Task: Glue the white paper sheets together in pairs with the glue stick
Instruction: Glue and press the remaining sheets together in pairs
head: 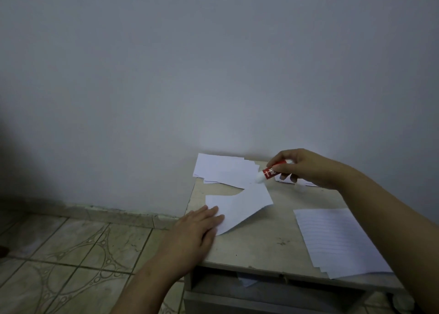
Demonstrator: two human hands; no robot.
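A pale wall (213, 64) fills the upper half of the view, with patterned floor tiles (71, 254) at 8 o'clock. A small, scuffed light-topped table (268, 244) stands against the wall at 5 o'clock, an open shelf showing under its front edge.

On the table, a stack of white sheets (337, 242) lies at 4 o'clock near the front right corner, its long axis running from the near edge toward the wall, tilted slightly left. A looser pile of white sheets (223, 168) is spread at the back of the table, touching the wall, at about 1 o'clock from the table's middle. Between them lies a single white sheet (240, 206), its long axis running diagonally from the near left toward the far right; its near right edge lifts a little off the table.

The left hand (197, 230) lies flat on the near left corner of that single sheet, fingers straight and together, pressing it down, pointing toward 1 o'clock.

The right hand (299, 166) reaches in from 3 o'clock and pinches a red glue stick (268, 171) between thumb and curled fingers. The stick's long axis slants down to the left, white tip pointing toward 8 o'clock. The tip sits at the far corner of the single sheet; whether it touches the paper cannot be told
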